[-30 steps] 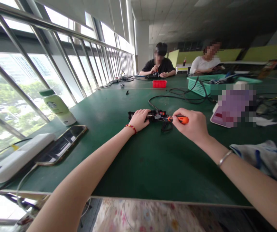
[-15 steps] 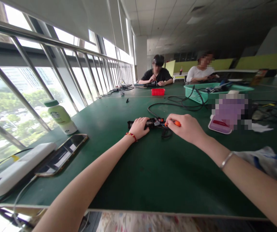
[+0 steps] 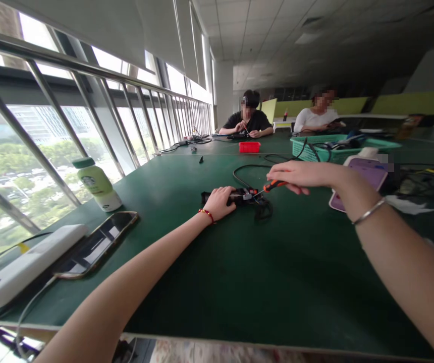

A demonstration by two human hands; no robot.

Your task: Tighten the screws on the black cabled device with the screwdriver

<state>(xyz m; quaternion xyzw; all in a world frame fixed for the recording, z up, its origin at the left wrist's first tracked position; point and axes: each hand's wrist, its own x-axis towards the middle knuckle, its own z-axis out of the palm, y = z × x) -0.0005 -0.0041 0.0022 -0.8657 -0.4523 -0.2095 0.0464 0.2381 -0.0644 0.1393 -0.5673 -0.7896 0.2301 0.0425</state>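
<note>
My left hand [image 3: 219,204] is closed over a black elongated device [image 3: 206,197] lying on the green table, covering much of its middle. The device's right end shows grey and orange parts and has a black cable attached; its exact kind is unclear. In my right hand [image 3: 296,174] is a screwdriver [image 3: 276,185] with an orange and black handle, gripped from above. Its shaft slants down to the left, and the tip is at the device's right end. Whether the tip touches a screw is too small to tell.
Beyond the device stand a small red tray [image 3: 249,147] and a teal basket [image 3: 300,147] of cables. A purple phone [image 3: 366,171] is at right. At left are a bottle [image 3: 96,184], a phone [image 3: 101,244] and a white power strip [image 3: 35,264]. Two people sit at the far side.
My right hand has risen and flattened, with the screwdriver now tilted up at the handle end instead of nearly level. My left hand stays on the device.
</note>
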